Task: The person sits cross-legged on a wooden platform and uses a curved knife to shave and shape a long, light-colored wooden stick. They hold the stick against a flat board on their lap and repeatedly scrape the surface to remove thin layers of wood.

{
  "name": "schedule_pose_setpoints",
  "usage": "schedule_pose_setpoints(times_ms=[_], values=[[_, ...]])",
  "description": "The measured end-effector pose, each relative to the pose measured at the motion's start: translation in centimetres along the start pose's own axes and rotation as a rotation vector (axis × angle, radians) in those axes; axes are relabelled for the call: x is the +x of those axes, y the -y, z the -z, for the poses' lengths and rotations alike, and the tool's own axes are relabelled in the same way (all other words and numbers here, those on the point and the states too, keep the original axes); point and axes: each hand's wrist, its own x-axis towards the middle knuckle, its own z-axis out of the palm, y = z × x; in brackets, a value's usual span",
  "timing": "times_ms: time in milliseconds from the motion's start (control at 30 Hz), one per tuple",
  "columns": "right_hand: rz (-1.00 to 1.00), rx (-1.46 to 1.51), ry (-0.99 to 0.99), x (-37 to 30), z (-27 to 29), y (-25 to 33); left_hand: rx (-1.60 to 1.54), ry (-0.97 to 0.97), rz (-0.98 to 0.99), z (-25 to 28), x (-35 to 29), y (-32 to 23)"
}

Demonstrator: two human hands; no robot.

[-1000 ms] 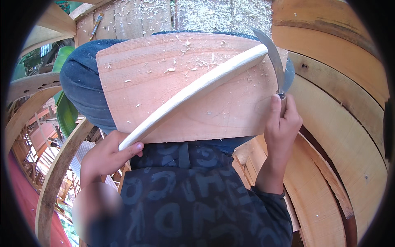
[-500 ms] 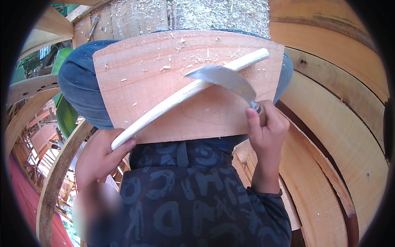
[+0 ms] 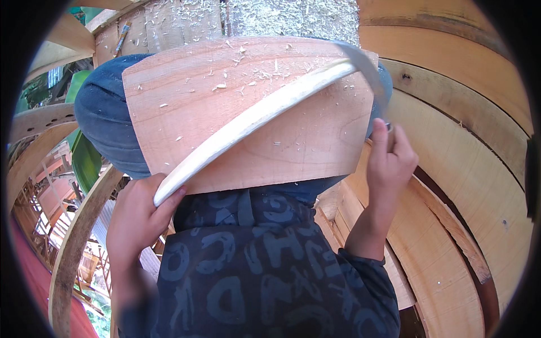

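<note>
Across my lap lies a flat wooden board with curved edges and a few shavings on it. My left hand grips the near end of a pale, peeled wooden stick, which slants over the board to the far right. In my right hand is the handle of a curved knife, its fingers closed round it. The blade, slightly blurred, is at the stick's far end; whether it touches the wood I cannot tell. Most of the handle is hidden by my fingers.
Wood shavings cover the planks beyond my knees. A slim pen-like object lies on the planks at the far left. Wooden planks with dark gaps run along my right. On the left are a curved wooden rail and green leaves.
My right hand has moved right and slightly away from me, taking the knife blade from the stick's middle to its far end. The left hand keeps its hold on the near end.
</note>
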Motion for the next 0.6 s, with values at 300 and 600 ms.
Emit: schedule_pose_setpoints(times_ms=[300, 600], values=[[-0.113, 0.205, -0.096, -0.3, 0.6, -0.8, -0.009, -0.003, -0.018, -0.4, 0.0, 0.5], [0.322, 0.394, 0.206, -2.6, -2.3, 3.8, -0.076, -0.042, -0.040, -0.1, 0.8, -0.1]])
